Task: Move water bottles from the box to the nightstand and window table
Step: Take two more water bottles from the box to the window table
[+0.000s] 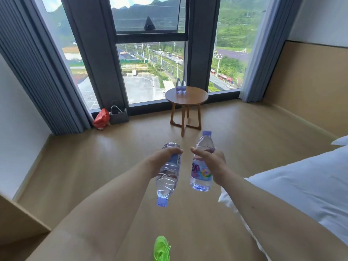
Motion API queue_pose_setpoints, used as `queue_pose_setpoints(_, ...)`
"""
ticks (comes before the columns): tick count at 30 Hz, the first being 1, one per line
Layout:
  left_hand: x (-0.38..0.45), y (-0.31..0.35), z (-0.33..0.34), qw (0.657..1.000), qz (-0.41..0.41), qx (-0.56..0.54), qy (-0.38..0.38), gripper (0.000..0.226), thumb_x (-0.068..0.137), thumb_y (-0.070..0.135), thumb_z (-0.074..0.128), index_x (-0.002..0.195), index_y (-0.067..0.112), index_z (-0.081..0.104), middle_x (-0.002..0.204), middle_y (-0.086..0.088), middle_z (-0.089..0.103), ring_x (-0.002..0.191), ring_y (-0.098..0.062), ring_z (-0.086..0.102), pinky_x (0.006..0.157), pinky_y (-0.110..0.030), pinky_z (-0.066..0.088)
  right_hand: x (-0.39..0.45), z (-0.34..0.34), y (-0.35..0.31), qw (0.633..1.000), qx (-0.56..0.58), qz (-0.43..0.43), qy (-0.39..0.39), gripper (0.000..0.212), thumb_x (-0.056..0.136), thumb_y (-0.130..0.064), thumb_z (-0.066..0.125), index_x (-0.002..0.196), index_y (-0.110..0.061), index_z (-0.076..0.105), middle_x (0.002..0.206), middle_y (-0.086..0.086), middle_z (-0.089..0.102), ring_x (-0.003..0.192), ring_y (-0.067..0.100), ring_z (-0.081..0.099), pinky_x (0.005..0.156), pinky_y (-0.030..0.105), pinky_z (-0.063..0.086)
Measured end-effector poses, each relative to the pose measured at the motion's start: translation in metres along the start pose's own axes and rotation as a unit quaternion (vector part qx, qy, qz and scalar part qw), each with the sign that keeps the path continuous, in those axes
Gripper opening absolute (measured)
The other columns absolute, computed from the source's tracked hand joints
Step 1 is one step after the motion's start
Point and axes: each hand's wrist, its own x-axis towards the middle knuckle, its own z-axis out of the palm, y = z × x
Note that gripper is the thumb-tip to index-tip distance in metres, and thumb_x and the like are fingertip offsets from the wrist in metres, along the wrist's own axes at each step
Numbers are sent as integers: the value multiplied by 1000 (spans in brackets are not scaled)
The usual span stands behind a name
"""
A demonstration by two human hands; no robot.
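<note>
Head view looks down two bare forearms stretched out over a wooden floor (244, 132). Of the two hands, the left hand (162, 157) has its fingers curled round a water bottle (167, 176) held upside down and tilted, its purple cap pointing down and back toward the person. Just beside it, the right hand (211, 159) grips a second bottle (201, 166) that is upright, cap at the top, thumb wrapped across the front above the coloured label. The two held bottles are close together but not touching. Well beyond both hands, straight ahead, a small round wooden bench (190, 96) stands in front of the window (150, 72), and a pair of bottles (181, 85) stands upright on its far edge, side by side. Off to the left of the hands, by the curtain, a red bag (101, 118) and a grey bag (118, 116) sit on the floor. To the right of the right hand lies a bed with white bedding (301, 185). Below the hands, near the bottom edge, a bright green shoe (162, 249) shows.
</note>
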Motion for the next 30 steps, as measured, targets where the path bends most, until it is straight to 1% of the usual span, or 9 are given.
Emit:
queue_pose_setpoints(3, 68, 22, -25, 1000, -8, 6, -10, 61, 76, 43, 83, 124, 10, 64, 116, -22, 72, 92, -35, 71, 82, -40, 57, 65, 25, -15, 1000, -8, -3, 9, 71, 63, -49, 94, 116, -14, 65, 102, 8, 76, 91, 25, 76, 91, 45, 60)
queue_pose_setpoints(11, 218, 126, -89, 999, -10, 29, -42, 58, 77, 48, 80, 120, 15, 60, 112, -19, 73, 86, -31, 72, 77, -37, 57, 218, 78, -83, 999, -5, 0, 34, 73, 63, -49, 95, 117, -13, 63, 107, 10, 75, 97, 28, 74, 98, 49, 57)
queue_pose_setpoints(14, 265, 155, -99, 998, -7, 41, -48, 56, 77, 49, 80, 119, 16, 60, 113, -18, 71, 96, -32, 72, 90, -40, 58, 267, 90, -97, 999, 3, 2, 34, 69, 64, -48, 94, 114, -14, 63, 107, 9, 75, 98, 27, 74, 98, 49, 56)
queue_pose_setpoints(15, 281, 163, -100, 998, -10, 45, -50, 54, 78, 49, 80, 117, 17, 60, 112, -17, 71, 95, -30, 72, 90, -40, 59, 285, 94, -100, 999, 3, 5, 33, 67, 64, -48, 94, 113, -15, 62, 106, 9, 75, 98, 27, 74, 98, 49, 56)
queue_pose_setpoints(18, 333, 185, -104, 997, -23, 43, -58, 52, 82, 47, 78, 120, 16, 60, 103, -16, 73, 69, -23, 74, 60, -28, 59, 342, 102, -107, 999, 11, 13, 33, 67, 64, -45, 95, 112, -15, 61, 105, 8, 75, 96, 26, 75, 97, 49, 57)
queue_pose_setpoints(20, 373, 198, -105, 997, -21, 40, -62, 56, 84, 44, 77, 127, 13, 59, 105, -18, 74, 64, -23, 73, 52, -26, 55, 386, 107, -110, 999, 16, 13, 29, 69, 63, -44, 97, 114, -15, 61, 105, 9, 75, 96, 26, 75, 96, 48, 57)
queue_pose_setpoints(26, 510, 241, -100, 998, -31, 40, -26, 59, 82, 44, 79, 129, 13, 58, 111, -20, 72, 73, -25, 72, 53, -26, 54, 543, 107, -124, 999, 23, 19, 22, 61, 62, -38, 97, 108, -14, 64, 101, 9, 76, 93, 26, 76, 93, 47, 59)
queue_pose_setpoints(28, 555, 263, -97, 999, -37, 34, -9, 58, 80, 43, 80, 126, 13, 60, 109, -19, 72, 70, -25, 71, 55, -26, 54, 595, 105, -135, 999, 25, 18, 16, 51, 63, -32, 97, 100, -15, 66, 97, 9, 78, 89, 25, 77, 89, 43, 60)
queue_pose_setpoints(30, 595, 288, -96, 998, -46, 33, 1, 58, 78, 41, 82, 124, 12, 62, 111, -21, 72, 76, -28, 71, 63, -30, 55, 640, 101, -146, 999, 28, 21, 11, 40, 63, -23, 97, 92, -13, 70, 93, 12, 79, 82, 24, 79, 79, 35, 61)
